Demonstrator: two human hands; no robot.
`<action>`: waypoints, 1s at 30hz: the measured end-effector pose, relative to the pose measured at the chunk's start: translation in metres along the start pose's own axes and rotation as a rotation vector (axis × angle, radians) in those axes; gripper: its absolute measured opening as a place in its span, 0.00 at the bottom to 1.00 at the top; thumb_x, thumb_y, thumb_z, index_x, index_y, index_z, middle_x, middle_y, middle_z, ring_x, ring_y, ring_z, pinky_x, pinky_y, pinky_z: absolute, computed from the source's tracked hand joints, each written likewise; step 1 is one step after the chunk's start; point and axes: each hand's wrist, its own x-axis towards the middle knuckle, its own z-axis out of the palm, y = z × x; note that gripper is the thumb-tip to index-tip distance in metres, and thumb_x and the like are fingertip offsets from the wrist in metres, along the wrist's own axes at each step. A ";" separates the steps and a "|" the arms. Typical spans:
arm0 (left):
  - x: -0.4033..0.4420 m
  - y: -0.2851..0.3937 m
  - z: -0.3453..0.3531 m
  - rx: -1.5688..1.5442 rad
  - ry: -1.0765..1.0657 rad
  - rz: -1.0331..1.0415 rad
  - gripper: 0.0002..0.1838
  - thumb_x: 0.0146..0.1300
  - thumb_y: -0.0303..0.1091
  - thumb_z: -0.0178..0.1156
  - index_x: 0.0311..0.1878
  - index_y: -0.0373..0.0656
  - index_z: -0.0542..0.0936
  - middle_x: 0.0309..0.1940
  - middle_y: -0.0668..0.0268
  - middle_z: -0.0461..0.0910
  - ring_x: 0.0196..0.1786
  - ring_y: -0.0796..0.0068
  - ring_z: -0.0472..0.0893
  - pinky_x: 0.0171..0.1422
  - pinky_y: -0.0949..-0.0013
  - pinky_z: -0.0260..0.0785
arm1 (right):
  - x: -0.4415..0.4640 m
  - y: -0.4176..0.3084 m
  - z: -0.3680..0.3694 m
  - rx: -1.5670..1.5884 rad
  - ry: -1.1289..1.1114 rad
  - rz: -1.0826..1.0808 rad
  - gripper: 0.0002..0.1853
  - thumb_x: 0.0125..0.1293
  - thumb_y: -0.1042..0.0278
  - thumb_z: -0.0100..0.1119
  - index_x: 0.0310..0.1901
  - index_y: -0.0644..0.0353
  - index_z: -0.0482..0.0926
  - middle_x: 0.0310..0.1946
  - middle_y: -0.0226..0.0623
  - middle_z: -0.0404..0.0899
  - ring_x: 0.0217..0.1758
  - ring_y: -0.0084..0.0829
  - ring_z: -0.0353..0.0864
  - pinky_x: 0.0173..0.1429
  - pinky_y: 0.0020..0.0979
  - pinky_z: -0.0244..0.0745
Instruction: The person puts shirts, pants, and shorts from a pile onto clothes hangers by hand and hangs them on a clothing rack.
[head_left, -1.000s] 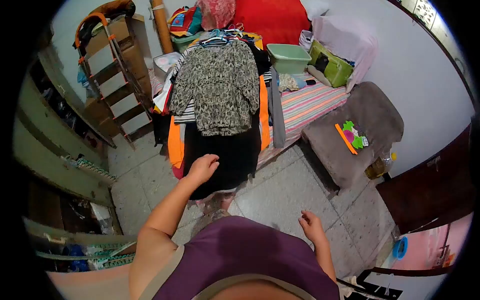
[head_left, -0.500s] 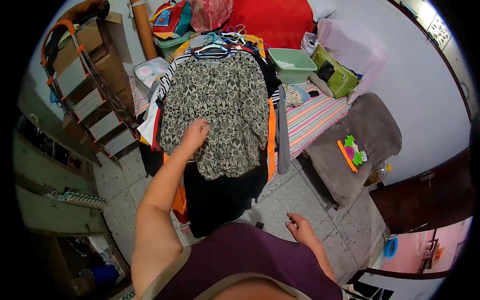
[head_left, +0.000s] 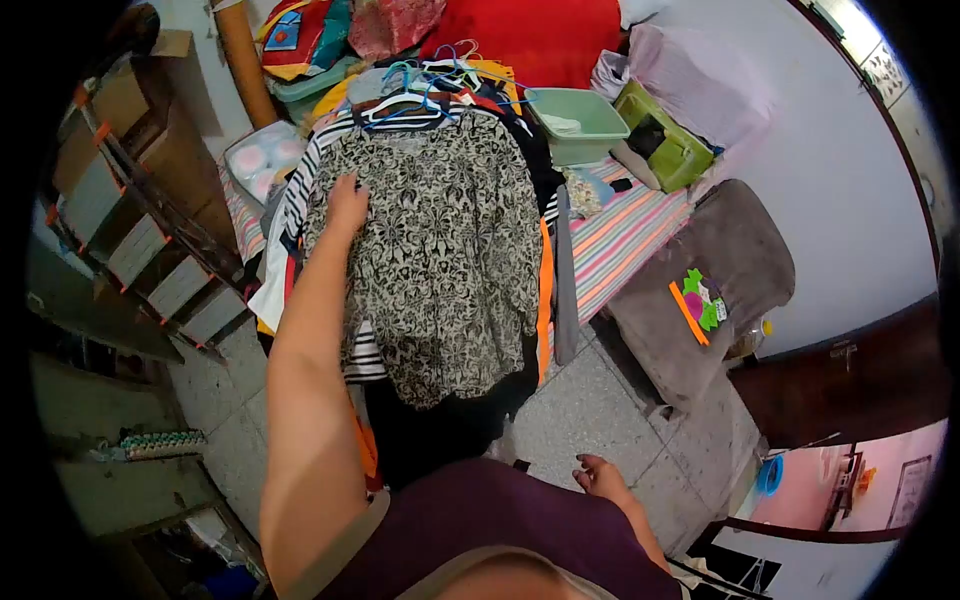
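A bed under a cover striped in pink, orange and grey (head_left: 630, 225) runs across the far middle of the scene, with a grey-brown upholstered low chair (head_left: 745, 235) near its right side. A metal stepladder with pale flat treads and orange fittings (head_left: 137, 250) leans on the left, in front of brown cardboard boxes (head_left: 175, 165). In the middle, on a layered pile of clothes, a long-sleeved top in black-and-cream patterned fabric (head_left: 440, 270) lies spread flat, its neck at the far end and its hem at the near end. Beneath that hem, a plain black cloth garment (head_left: 430, 440) hangs toward the person. A pale green rectangular plastic basin (head_left: 590, 152) stands far right of the top. The left hand (head_left: 347, 205) rests on the top's left side, near the shoulder; its fingers look bent, but I cannot tell whether they pinch the fabric. The right hand (head_left: 605, 480) hangs above the grey speckled floor (head_left: 570, 420), well apart from the clothes, its fingers loosely curled and parted. A white plastic hanger (head_left: 400, 101) lies at the top's neck.
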 end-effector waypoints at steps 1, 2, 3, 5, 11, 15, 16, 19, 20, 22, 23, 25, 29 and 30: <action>0.008 -0.003 0.002 -0.001 0.007 0.009 0.23 0.62 0.38 0.52 0.58 0.39 0.69 0.57 0.55 0.67 0.59 0.54 0.67 0.62 0.59 0.61 | 0.004 0.001 0.001 -0.005 0.001 0.005 0.21 0.59 0.65 0.59 0.52 0.65 0.73 0.41 0.52 0.79 0.39 0.41 0.80 0.43 0.36 0.75; 0.014 -0.007 0.001 -0.002 0.014 0.017 0.23 0.62 0.38 0.52 0.58 0.39 0.69 0.57 0.55 0.68 0.59 0.54 0.67 0.62 0.59 0.61 | 0.007 -0.001 0.002 0.001 -0.004 0.007 0.21 0.59 0.65 0.59 0.52 0.65 0.73 0.40 0.52 0.79 0.39 0.41 0.80 0.43 0.36 0.75; 0.020 -0.009 0.002 -0.002 0.021 0.025 0.23 0.62 0.38 0.52 0.59 0.39 0.68 0.57 0.55 0.68 0.59 0.54 0.67 0.61 0.59 0.61 | 0.010 -0.003 0.003 0.008 -0.011 0.010 0.21 0.59 0.65 0.59 0.52 0.65 0.73 0.40 0.52 0.79 0.39 0.42 0.80 0.43 0.36 0.75; 0.036 -0.024 0.009 0.015 0.017 0.054 0.25 0.61 0.41 0.53 0.58 0.37 0.68 0.55 0.53 0.68 0.57 0.53 0.68 0.60 0.57 0.61 | 0.015 -0.004 0.006 0.007 -0.028 0.021 0.20 0.60 0.66 0.59 0.53 0.65 0.73 0.40 0.53 0.79 0.39 0.42 0.80 0.43 0.36 0.75; 0.079 -0.042 0.014 0.080 -0.041 -0.046 0.31 0.59 0.45 0.53 0.64 0.43 0.63 0.64 0.55 0.60 0.64 0.52 0.61 0.66 0.56 0.56 | 0.027 -0.018 0.002 0.037 -0.064 0.083 0.21 0.59 0.64 0.59 0.53 0.64 0.73 0.43 0.55 0.77 0.42 0.45 0.80 0.45 0.37 0.74; 0.107 -0.055 0.019 0.090 -0.087 -0.051 0.29 0.59 0.46 0.51 0.65 0.52 0.62 0.64 0.60 0.60 0.65 0.53 0.59 0.66 0.51 0.55 | 0.036 -0.013 0.008 0.014 -0.064 0.114 0.21 0.59 0.64 0.59 0.52 0.64 0.74 0.44 0.55 0.77 0.42 0.45 0.80 0.46 0.37 0.74; 0.111 -0.055 0.021 0.107 -0.048 -0.021 0.30 0.59 0.46 0.50 0.65 0.52 0.62 0.64 0.62 0.61 0.65 0.55 0.60 0.65 0.51 0.55 | 0.038 -0.014 0.008 -0.005 -0.066 0.124 0.21 0.59 0.64 0.59 0.52 0.64 0.74 0.44 0.55 0.77 0.43 0.45 0.80 0.46 0.37 0.74; 0.123 -0.056 0.025 0.078 -0.066 0.026 0.31 0.60 0.47 0.50 0.66 0.50 0.61 0.63 0.59 0.62 0.64 0.55 0.62 0.64 0.53 0.57 | 0.045 -0.008 0.015 0.050 -0.099 0.148 0.20 0.59 0.64 0.59 0.52 0.63 0.74 0.44 0.54 0.77 0.43 0.45 0.80 0.47 0.38 0.74; 0.128 -0.059 0.023 0.029 -0.136 0.056 0.31 0.60 0.48 0.49 0.65 0.47 0.62 0.61 0.54 0.64 0.63 0.53 0.64 0.64 0.55 0.57 | 0.046 -0.007 0.016 0.056 -0.102 0.151 0.20 0.59 0.64 0.58 0.52 0.63 0.74 0.44 0.54 0.77 0.43 0.45 0.80 0.47 0.37 0.74; 0.137 -0.069 0.030 0.040 -0.114 0.093 0.31 0.60 0.48 0.49 0.65 0.46 0.62 0.59 0.51 0.65 0.61 0.51 0.65 0.64 0.57 0.57 | 0.046 -0.011 0.014 0.064 -0.111 0.157 0.20 0.59 0.63 0.58 0.52 0.63 0.74 0.43 0.53 0.78 0.43 0.45 0.80 0.48 0.37 0.74; 0.141 -0.074 0.033 0.045 -0.102 0.111 0.30 0.60 0.49 0.49 0.65 0.46 0.63 0.58 0.49 0.66 0.61 0.50 0.66 0.64 0.57 0.57 | 0.048 -0.010 0.014 0.053 -0.110 0.152 0.20 0.59 0.63 0.58 0.52 0.63 0.74 0.43 0.52 0.78 0.43 0.45 0.80 0.48 0.37 0.74; 0.142 -0.068 0.029 0.048 -0.089 0.092 0.30 0.61 0.49 0.49 0.64 0.45 0.63 0.57 0.47 0.66 0.59 0.49 0.68 0.62 0.57 0.59 | 0.051 -0.007 0.015 0.032 -0.104 0.141 0.20 0.59 0.63 0.57 0.52 0.63 0.74 0.42 0.52 0.78 0.42 0.45 0.80 0.47 0.37 0.74; 0.144 -0.056 0.018 -0.078 -0.118 0.114 0.25 0.60 0.51 0.52 0.52 0.41 0.75 0.46 0.48 0.76 0.50 0.51 0.75 0.55 0.58 0.65 | 0.056 -0.003 0.016 0.051 -0.121 0.137 0.20 0.60 0.64 0.57 0.53 0.63 0.73 0.42 0.52 0.78 0.43 0.45 0.80 0.47 0.36 0.74; 0.141 -0.047 0.008 -0.118 -0.159 0.130 0.24 0.59 0.51 0.53 0.48 0.40 0.78 0.43 0.49 0.78 0.48 0.52 0.76 0.54 0.59 0.66 | 0.058 -0.010 0.012 0.026 -0.148 0.124 0.20 0.61 0.65 0.57 0.54 0.62 0.72 0.43 0.53 0.78 0.44 0.45 0.80 0.47 0.36 0.75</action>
